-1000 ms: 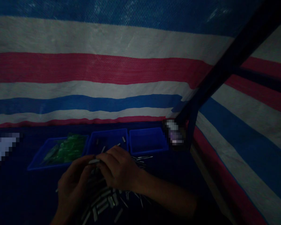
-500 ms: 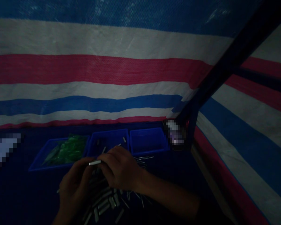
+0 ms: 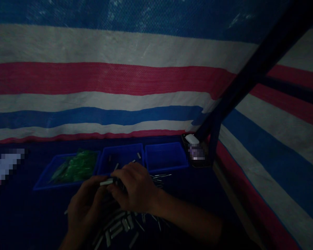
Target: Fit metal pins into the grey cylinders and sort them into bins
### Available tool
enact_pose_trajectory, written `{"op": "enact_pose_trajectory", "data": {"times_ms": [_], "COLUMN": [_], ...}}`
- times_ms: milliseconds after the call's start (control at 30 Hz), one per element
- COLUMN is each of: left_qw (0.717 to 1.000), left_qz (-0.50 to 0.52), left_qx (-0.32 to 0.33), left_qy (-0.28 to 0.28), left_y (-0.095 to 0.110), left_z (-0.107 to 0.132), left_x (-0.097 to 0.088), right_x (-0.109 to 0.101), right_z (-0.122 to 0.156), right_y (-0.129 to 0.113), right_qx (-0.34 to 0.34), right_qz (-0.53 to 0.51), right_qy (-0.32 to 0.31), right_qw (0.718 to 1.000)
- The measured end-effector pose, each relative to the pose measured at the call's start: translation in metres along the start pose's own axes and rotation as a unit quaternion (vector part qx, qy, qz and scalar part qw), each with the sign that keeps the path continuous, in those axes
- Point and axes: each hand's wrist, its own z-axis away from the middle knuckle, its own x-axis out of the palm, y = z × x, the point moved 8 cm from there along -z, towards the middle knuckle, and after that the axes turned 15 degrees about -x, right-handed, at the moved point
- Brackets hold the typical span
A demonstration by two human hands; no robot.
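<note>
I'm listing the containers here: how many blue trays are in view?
3: the left tray, holding green plastic; the middle tray, with metal pieces, partly hidden by the right hand; the right tray. Dark areas may hide others.

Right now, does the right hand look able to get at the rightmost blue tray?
Probably yes: the right hand is near the blue tray, and only thin rods, lying low, show between them. It may first need to leave the pale strip, where the left hand also is.
</note>
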Motion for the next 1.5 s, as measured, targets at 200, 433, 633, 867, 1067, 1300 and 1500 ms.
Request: {"op": "enact_pose_trajectory", "data": {"times_ms": [200, 433, 633, 867, 1067, 1300, 1500], "left_qw": [0.999, 1.000, 0.999, 0.995, 1.000, 0.999, 0.995], "left_qz": [-0.039, -0.016, -0.045, -0.091, 0.016, -0.030, -0.085], "left_qx": [0.003, 0.010, 0.009, 0.038, 0.020, 0.038, 0.052], "left_qy": [0.018, 0.007, 0.021, 0.003, -0.001, -0.021, -0.021], "left_y": [0.003, 0.002, 0.001, 0.005, 0.011, 0.005, 0.008], "left_z": [-0.002, 0.001, 0.000, -0.004, 0.003, -0.001, -0.005], "left_x": [-0.004, -0.003, -0.004, -0.003, -0.003, -0.001, -0.003], "right_x": [0.002, 0.003, 0.002, 0.004, 0.007, 0.007, 0.011], "right_z": [-0.002, 0.001, 0.001, 0.001, 0.005, 0.007, 0.007], "right_y": [-0.005, -0.001, -0.001, -0.006, 0.000, 0.002, -0.002], "right_qx": [-0.027, 0.005, 0.004, -0.026, 0.008, 0.020, 0.009], "right_qz": [-0.004, 0.006, 0.012, 0.019, 0.025, 0.007, 0.011], "right_qy": [-0.010, -0.006, 0.006, -0.008, -0.004, 0.006, -0.024], "right_qw": [1.000, 1.000, 1.000, 0.999, 1.000, 1.000, 1.000]}}
